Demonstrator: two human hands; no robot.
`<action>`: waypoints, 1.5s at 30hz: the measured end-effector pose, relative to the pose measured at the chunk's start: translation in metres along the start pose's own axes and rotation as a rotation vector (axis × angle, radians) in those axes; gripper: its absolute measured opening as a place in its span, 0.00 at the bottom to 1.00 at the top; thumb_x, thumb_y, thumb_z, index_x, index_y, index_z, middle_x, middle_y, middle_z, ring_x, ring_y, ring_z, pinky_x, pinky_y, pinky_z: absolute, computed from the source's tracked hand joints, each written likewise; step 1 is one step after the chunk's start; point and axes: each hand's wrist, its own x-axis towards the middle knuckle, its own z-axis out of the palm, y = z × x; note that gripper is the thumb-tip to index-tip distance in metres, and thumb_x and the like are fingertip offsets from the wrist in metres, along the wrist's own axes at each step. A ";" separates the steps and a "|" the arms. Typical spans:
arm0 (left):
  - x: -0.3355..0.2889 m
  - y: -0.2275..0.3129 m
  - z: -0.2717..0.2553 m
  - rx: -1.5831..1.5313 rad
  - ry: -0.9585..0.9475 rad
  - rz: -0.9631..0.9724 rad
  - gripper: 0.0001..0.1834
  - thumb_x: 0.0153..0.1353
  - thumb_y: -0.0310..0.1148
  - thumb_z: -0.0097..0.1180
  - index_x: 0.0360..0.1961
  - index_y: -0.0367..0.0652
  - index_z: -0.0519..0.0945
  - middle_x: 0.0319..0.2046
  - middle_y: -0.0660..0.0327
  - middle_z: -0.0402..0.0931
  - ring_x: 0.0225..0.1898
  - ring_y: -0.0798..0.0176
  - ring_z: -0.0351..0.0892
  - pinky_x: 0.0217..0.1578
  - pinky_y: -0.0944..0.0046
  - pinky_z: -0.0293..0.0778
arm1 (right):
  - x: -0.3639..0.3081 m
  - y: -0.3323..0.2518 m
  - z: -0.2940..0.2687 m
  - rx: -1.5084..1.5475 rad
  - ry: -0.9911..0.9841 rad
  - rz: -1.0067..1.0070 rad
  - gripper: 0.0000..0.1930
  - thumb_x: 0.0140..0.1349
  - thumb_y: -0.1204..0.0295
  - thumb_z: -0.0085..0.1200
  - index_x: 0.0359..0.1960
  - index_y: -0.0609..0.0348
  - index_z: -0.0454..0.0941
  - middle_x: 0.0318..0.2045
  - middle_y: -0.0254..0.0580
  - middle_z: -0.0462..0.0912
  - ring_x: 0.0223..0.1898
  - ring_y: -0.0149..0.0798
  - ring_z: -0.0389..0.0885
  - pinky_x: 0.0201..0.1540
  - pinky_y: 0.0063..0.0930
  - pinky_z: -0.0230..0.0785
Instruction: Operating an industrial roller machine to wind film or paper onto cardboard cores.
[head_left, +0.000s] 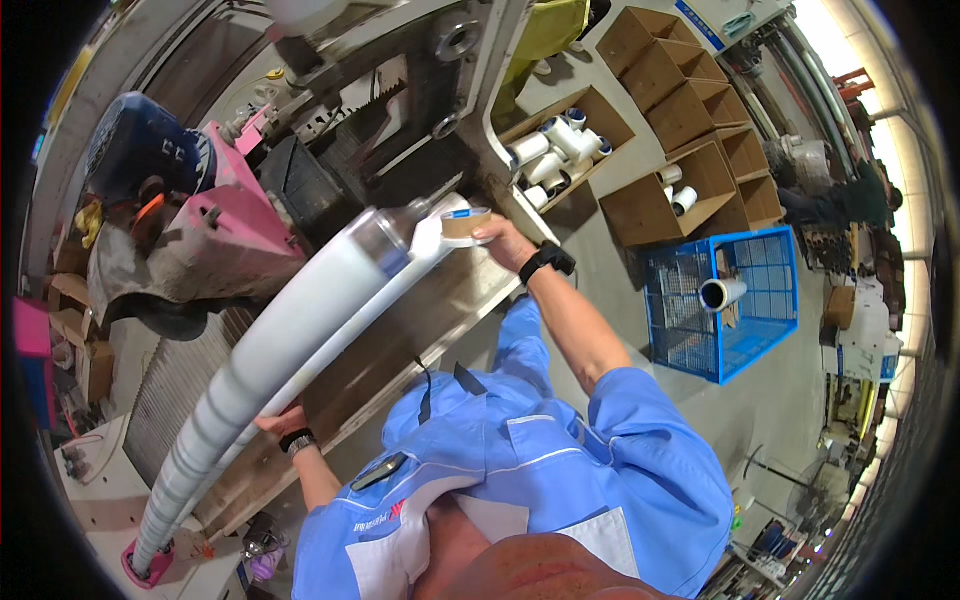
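A thick white cylinder (270, 310) with a clear band and metal tip at its far end runs slantwise across the machine. Along its near side lies a slimmer long white roll (345, 325). At that roll's far end, my right hand (503, 243) has its fingers closed on a short, wide end with a brown, cardboard-like rim (466, 226). I cannot make out whether this end is a separate piece. My left hand (284, 421) grips the slimmer roll from below, lower down its length, with its fingertips partly hidden behind it.
A grey machine bed (385, 365) lies under the rolls, with a pink-and-grey machine part (215, 235) beyond. A cardboard box (612, 112) of white rolls stands at the far right, near several brown boxes (665, 60). A blue crate (765, 335) stands right of me; a person (865, 200) is farther off.
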 end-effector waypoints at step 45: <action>-0.288 -0.547 0.288 1.602 -1.394 -0.676 0.27 0.66 0.51 0.56 0.57 0.43 0.75 0.43 0.65 0.79 0.43 0.69 0.77 0.43 0.67 0.71 | -0.425 -0.038 -0.413 0.568 1.582 0.280 0.37 0.52 0.52 0.65 0.59 0.62 0.71 0.56 0.52 0.77 0.60 0.54 0.72 0.66 0.55 0.59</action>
